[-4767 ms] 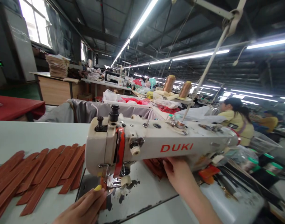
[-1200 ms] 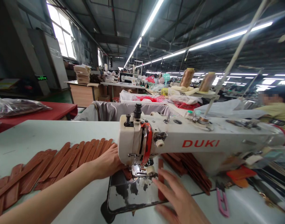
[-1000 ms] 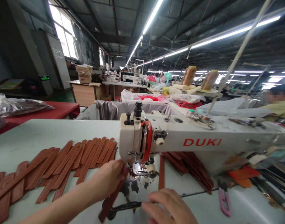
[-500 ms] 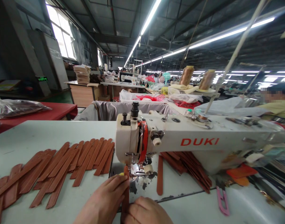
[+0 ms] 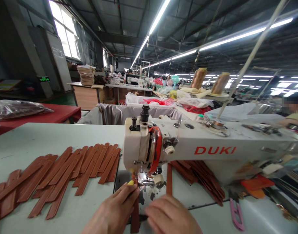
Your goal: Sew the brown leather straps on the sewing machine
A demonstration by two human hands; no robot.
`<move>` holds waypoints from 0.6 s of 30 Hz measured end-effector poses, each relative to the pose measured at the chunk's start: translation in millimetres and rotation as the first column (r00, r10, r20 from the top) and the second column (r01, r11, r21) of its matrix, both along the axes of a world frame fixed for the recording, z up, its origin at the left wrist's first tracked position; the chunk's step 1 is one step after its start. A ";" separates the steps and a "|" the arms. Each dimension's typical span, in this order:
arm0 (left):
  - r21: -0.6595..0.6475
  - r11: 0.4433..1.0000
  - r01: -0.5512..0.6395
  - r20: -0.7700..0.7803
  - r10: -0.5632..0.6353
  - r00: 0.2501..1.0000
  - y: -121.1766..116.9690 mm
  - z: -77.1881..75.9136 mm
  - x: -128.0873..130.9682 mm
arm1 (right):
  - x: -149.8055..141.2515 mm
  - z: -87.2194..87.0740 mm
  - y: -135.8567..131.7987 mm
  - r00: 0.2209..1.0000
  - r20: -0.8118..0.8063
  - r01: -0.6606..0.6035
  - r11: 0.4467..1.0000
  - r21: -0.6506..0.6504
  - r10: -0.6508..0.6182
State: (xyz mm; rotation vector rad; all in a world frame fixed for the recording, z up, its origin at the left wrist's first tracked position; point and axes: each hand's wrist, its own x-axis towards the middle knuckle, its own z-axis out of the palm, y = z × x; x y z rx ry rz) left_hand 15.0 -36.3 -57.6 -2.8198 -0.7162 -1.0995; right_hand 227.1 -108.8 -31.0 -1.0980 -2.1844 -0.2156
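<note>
1. Left hand (image 5: pixel 112 208): closed on a brown leather strap (image 5: pixel 135 211), thumb and fingers pinching it just below the presser foot (image 5: pixel 145 179). A yellow tip shows on the thumb (image 5: pixel 130 183).
2. Right hand (image 5: pixel 169 216): fingers curled and lying low, just beside the lower length of the strap and over a dark strip (image 5: pixel 141 218). Whether this hand has hold of anything cannot be determined from this view.
3. Strap position: upright in the view, running from the presser foot toward the person and past the front edge of the frame. Its upper end is at the needle area of the DUKI sewing machine (image 5: pixel 188 143).
4. Work surface: the white surface (image 5: pixel 53 133) carries overlapping brown leather strips (image 5: pixel 66 175) in a fanned herringbone layout, left of the machine head and well clear of the right hand.
5. Behind the needle plate: a single strap (image 5: pixel 169 178) lies just beside the plate, and a heap of similar strips (image 5: pixel 197 178) sits under the machine arm.
6. Right side of the surface: pink thread snips (image 5: pixel 235 214) and an orange piece (image 5: pixel 257 183) lie near the machine's far end.
7. Surroundings: two thread cones (image 5: pixel 198 78) stand beyond the machine. A co-worker in a yellow top (image 5: pixel 295 121) is at the far right. A plastic bag (image 5: pixel 14 110) lies on a red table (image 5: pixel 53 112).
</note>
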 end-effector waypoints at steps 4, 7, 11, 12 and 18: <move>-0.065 0.997 0.031 -0.058 -0.034 0.998 -2.2 6.8 -3.3 | 50.0 27.2 7.1 0.961 0.210 0.222 0.953 -0.206 -0.178; -0.091 0.996 0.000 -0.066 -0.006 0.998 -2.5 6.3 -3.9 | 60.6 40.4 18.0 0.941 0.325 0.189 0.940 -0.284 -0.092; -0.066 0.998 0.003 -0.050 -0.006 0.999 -2.6 7.2 -2.4 | 45.6 65.2 28.6 0.959 0.282 0.146 0.865 -0.481 -0.005; -0.071 0.997 0.007 -0.038 -0.010 0.999 -2.8 8.5 -2.0 | 43.0 71.3 30.4 0.954 0.299 0.150 0.839 -0.522 0.016; -0.100 0.995 0.009 -0.051 -0.014 0.999 -2.5 5.9 -1.8 | 49.6 86.1 33.7 0.908 0.394 0.165 0.746 -0.645 0.140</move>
